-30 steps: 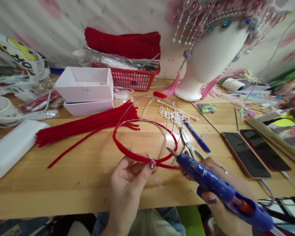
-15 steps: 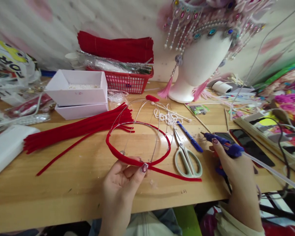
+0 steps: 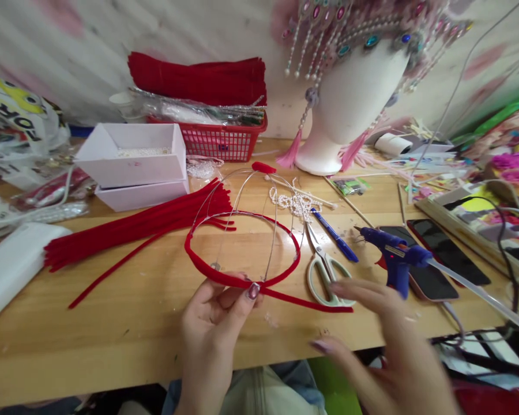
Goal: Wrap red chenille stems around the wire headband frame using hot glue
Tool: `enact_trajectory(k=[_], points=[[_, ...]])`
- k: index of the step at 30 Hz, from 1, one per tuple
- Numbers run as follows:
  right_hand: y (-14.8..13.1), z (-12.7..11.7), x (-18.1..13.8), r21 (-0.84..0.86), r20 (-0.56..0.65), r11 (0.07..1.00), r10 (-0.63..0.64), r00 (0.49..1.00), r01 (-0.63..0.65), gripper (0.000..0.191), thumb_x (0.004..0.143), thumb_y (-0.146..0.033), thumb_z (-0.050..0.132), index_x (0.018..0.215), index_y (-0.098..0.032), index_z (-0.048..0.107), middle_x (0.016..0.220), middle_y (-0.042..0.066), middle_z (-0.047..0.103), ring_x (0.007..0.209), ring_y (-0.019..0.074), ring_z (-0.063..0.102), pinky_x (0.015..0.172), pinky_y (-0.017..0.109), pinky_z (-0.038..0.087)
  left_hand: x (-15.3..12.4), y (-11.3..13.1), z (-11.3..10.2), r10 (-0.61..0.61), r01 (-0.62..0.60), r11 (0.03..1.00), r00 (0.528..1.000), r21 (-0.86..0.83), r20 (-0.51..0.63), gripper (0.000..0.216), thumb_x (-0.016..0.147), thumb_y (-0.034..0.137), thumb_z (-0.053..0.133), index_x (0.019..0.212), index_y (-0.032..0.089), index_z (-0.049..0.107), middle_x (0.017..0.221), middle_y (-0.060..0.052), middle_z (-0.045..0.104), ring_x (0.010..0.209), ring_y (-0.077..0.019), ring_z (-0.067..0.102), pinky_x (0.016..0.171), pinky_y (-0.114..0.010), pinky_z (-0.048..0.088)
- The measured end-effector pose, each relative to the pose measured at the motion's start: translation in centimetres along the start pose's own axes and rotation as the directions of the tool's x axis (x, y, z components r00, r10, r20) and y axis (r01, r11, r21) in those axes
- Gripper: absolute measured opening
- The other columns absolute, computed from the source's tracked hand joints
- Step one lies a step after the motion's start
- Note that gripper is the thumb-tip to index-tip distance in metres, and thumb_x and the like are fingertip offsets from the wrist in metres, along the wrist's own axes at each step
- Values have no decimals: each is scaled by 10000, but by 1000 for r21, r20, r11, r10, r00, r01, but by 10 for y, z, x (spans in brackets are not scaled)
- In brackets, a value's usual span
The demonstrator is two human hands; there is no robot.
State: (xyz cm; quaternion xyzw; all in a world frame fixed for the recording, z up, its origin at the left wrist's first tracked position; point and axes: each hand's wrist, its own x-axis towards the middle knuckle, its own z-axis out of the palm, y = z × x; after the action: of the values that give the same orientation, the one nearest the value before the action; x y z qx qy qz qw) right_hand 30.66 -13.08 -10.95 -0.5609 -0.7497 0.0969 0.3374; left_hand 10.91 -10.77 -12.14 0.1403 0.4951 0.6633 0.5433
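Observation:
My left hand (image 3: 218, 314) pinches the near rim of a wire crown frame (image 3: 242, 253) whose base ring is wrapped in red pipe cleaner. A loose red tail (image 3: 315, 302) runs right from the pinch along the table. My right hand (image 3: 372, 340) hovers open, fingers spread and blurred, near the white-handled scissors (image 3: 326, 271). It holds nothing. The blue glue gun (image 3: 393, 256) stands on the table beyond it, on top of a phone.
A bundle of red pipe cleaners (image 3: 134, 225) lies left of the frame. Behind are two white boxes (image 3: 132, 155), a red basket (image 3: 225, 138), a white mannequin head (image 3: 350, 98) with a beaded headdress, pearls, a blue pen (image 3: 335, 236) and two phones (image 3: 447, 251).
My right hand moved the glue gun from the frame to the right, stood it on the table and let go. It now drifts back left, open. My left hand kept its pinch.

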Motion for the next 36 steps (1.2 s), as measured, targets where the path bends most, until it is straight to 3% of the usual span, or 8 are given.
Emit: enact_trajectory(k=[2,6,14,18,23,29,32,36], points=[[-17,17,19,60,87,997,-57,995,52,387,907,-445,723,1211,-266,564,1093,67,701,1007,241,691,825,321,555,0,-2,-2,3,-3,1000,1000,3,8,253,646,238,942,820,164,775,747,-2,787,630,-102,738,657,-142,607],[-19,29,35,181,114,982,-72,991,51,47,971,-248,638,991,-269,601,888,7,683,836,171,686,706,245,554,3,-4,-5,15,-15,1000,997,6,75,269,678,276,933,854,149,774,813,-40,804,737,-144,765,708,-191,633],[-12,29,41,223,42,975,-17,999,7,105,946,-175,654,886,-259,639,788,-29,677,699,128,640,615,208,510,3,-4,-5,37,-35,999,997,-31,67,268,697,299,927,871,156,784,846,-39,808,801,-132,764,768,-181,618],[-9,33,50,209,2,978,-9,1000,9,113,932,-187,672,842,-253,656,764,-28,693,699,137,645,611,219,507,2,-7,-6,27,-25,999,998,-30,63,296,715,314,916,932,158,790,913,-66,818,894,-168,774,839,-219,618],[-3,34,60,216,-2,976,-16,1000,16,140,927,-218,681,793,-253,659,735,-19,662,688,145,627,603,232,497,2,-7,-8,-18,21,998,999,-62,51,282,693,290,928,884,133,791,886,-80,818,825,-176,770,793,-271,652],[4,38,68,358,67,934,-7,998,-17,181,916,-278,699,745,-229,666,1206,91,701,1097,226,688,705,252,555,7,-1,-7,-83,88,984,996,-154,37,303,643,242,957,869,139,784,842,-36,800,747,-129,765,740,-201,644],[7,43,69,480,127,874,10,992,-70,163,901,-299,727,761,-243,665,1062,60,769,1017,211,727,712,252,571,8,1,-4,-119,123,973,992,-197,32,298,630,236,963,838,146,770,848,-29,800,742,-128,773,711,-182,640],[8,47,71,536,87,836,78,993,-113,154,868,-314,759,748,-243,694,942,51,786,907,211,744,666,261,576,7,7,2,-146,162,951,986,-262,80,258,627,233,965,788,164,776,796,-9,800,718,-122,778,710,-168,638]])
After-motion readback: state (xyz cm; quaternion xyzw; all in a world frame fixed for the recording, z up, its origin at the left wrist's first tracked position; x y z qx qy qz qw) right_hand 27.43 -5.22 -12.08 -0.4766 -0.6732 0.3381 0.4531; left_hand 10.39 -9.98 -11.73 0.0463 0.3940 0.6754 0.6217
